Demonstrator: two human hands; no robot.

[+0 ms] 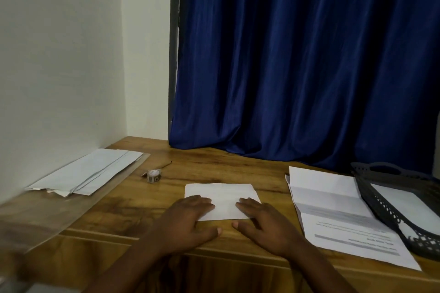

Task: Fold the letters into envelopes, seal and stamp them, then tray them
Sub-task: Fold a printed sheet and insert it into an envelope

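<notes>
A folded white letter [222,194] lies flat on the wooden table [214,164] in front of me. My left hand [188,223] presses its near left part with straight fingers. My right hand [264,223] presses its near right corner the same way. A stack of white envelopes [88,172] lies at the left by the wall. A small roll of stamps [153,175] stands between the envelopes and the letter. More creased printed letters [333,211] lie at the right. A black perforated tray [392,200] at the far right holds a white sheet.
A clear plastic sleeve [54,216] lies under and in front of the envelopes at the left. A thin dark stick [166,163] lies behind the stamp roll. A blue curtain [297,66] hangs to the table's back edge. The white wall closes the left side.
</notes>
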